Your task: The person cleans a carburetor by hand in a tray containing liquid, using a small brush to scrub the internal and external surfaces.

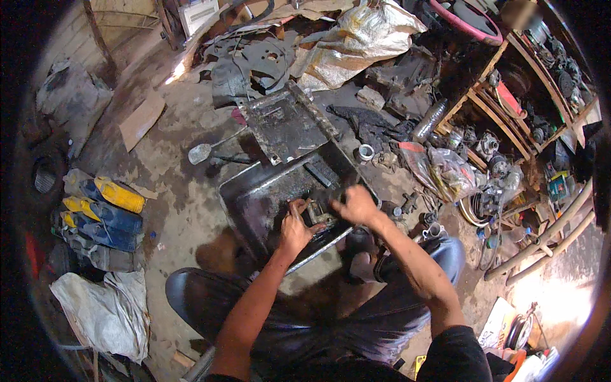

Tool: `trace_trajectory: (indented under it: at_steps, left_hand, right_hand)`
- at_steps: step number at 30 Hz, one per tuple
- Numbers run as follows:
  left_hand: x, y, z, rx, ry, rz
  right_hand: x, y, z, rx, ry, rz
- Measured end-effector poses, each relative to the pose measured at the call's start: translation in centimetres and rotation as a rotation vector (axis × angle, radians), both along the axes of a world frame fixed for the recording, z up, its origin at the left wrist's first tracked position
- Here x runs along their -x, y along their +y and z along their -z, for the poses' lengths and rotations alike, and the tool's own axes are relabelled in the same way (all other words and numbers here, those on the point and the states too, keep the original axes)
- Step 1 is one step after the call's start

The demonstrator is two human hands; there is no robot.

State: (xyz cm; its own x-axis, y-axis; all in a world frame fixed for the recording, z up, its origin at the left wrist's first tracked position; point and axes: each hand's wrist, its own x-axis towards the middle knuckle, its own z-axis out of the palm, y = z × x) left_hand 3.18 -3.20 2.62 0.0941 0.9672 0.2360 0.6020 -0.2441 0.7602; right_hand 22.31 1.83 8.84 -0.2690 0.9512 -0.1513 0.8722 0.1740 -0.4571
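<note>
A black, grimy metal tray point(245, 213) sits on the floor between my knees. Inside it my left hand point(297, 226) grips a greasy metal part point(318, 213), fingers wrapped at its left side. Just to the right, my right hand point(356, 205) is closed by the part, on something dark that I cannot make out. A dark rectangular bar point(318, 175) lies in the upper part of the tray. A flat grimy plate point(283, 127) rests over the tray's back edge.
Plastic bottles point(118, 197) and a white sack point(102, 312) lie at left. A flat spatula point(199, 153) is beside the tray. Crumpled sacking point(356, 44) lies at the back. Wooden shelving point(493, 114), bagged parts point(445, 169) and curved pipes point(541, 242) crowd the right.
</note>
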Motion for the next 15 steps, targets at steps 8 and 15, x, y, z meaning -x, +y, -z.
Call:
trace_trajectory:
  at_steps: [8,15]
  left_hand:
    - [-0.4,-0.4,-0.6,0.016,-0.017,0.011]
    - [-0.6,-0.2,-0.9,0.082,-0.028,-0.012]
  right_hand:
    - [0.4,0.6,-1.4,0.012,-0.202,-0.423]
    - [2.8,4.3,-1.2,-0.207,-0.163,-0.433]
